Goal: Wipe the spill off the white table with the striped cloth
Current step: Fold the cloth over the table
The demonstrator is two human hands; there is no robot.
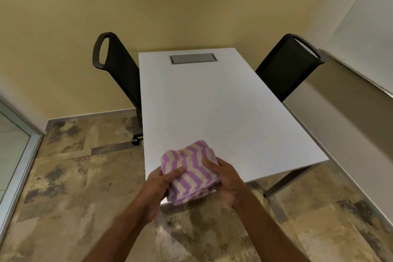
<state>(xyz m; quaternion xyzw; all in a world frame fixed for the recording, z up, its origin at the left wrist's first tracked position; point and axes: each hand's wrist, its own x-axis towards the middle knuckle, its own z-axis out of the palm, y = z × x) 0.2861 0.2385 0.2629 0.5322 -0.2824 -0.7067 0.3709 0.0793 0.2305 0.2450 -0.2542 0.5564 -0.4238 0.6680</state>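
A purple and cream striped cloth (189, 168), folded into a thick bundle, hangs over the near corner of the white table (223, 108). My left hand (158, 187) grips its left side with the thumb on top. My right hand (226, 178) grips its right side. Both hands hold the cloth just above the table's near edge. I cannot make out any spill on the white tabletop.
A grey metal hatch (193, 58) is set into the far end of the table. One black chair (119, 70) stands at the table's left side, another black chair (287, 66) at the right. A yellow wall lies behind; mottled stone floor surrounds the table.
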